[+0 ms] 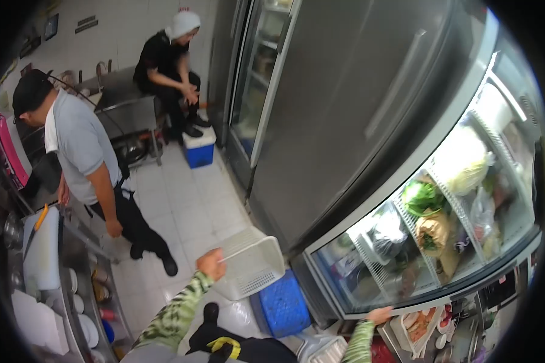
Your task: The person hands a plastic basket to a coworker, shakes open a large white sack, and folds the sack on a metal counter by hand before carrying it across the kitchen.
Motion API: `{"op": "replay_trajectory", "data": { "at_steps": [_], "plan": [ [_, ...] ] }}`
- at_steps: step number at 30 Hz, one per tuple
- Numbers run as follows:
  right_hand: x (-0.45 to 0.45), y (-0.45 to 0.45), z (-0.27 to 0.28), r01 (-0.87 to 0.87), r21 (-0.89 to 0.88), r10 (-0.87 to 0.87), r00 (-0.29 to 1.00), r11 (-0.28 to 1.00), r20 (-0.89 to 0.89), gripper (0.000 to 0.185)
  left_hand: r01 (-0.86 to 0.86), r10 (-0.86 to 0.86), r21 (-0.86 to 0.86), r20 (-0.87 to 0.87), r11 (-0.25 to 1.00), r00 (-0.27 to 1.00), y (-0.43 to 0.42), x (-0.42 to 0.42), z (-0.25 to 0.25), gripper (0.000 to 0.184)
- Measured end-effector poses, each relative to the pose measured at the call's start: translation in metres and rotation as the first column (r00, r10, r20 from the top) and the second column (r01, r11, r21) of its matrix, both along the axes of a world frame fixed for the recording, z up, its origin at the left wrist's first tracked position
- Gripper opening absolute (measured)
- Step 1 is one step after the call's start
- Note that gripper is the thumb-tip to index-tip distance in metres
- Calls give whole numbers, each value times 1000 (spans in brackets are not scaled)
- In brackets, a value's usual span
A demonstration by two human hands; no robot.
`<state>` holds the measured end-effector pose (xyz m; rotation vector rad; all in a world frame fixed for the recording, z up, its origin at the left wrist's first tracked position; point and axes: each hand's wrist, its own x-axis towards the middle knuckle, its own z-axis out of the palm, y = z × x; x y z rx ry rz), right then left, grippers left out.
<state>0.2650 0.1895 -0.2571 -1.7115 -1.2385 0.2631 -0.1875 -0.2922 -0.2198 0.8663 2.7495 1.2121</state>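
My left hand (pixel 211 264) is closed on the rim of a white plastic basket (pixel 248 257) with perforated walls. The basket is tilted, its inside facing me, over a blue crate (pixel 283 305) on the floor. On the right, my right hand (pixel 379 314) has its fingers at the edge of a glass refrigerator door (pixel 345 316). Through the glass, wire shelves hold a leafy green vegetable (pixel 422 197), a brown paper bag (pixel 433 233), a pale bagged vegetable (pixel 466 160) and a dark plastic bag (pixel 389 233).
A person in a grey shirt (pixel 85 142) stands at the left counter, near a cutting board (pixel 42 254) with an orange-handled knife. Another person (pixel 169 72) sits at the back, feet on a blue cooler (pixel 200 150). A white container with orange food (pixel 419 330) is at lower right.
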Motion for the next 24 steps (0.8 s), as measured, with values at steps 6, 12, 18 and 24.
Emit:
{"op": "replay_trajectory", "data": {
  "at_steps": [6,12,18,24],
  "plan": [
    [-220,-102,-125,-411,-442,103,814,797,-571,74,-148,215,355,-158,923,964,-74,8,112,26],
    [-399,-211,92,-992,-111,562,122,54,-818,73,-193,285,718,-7,669,959,-99,-65,48,24],
    [-400,-206,305,-807,235,733,-590,-541,-338,66,-301,-250,886,399,353,883,-136,-172,108,10],
    [-390,-215,457,-964,-28,602,-187,-263,776,87,-101,-601,887,385,450,701,-65,-242,200,22]
  ]
}}
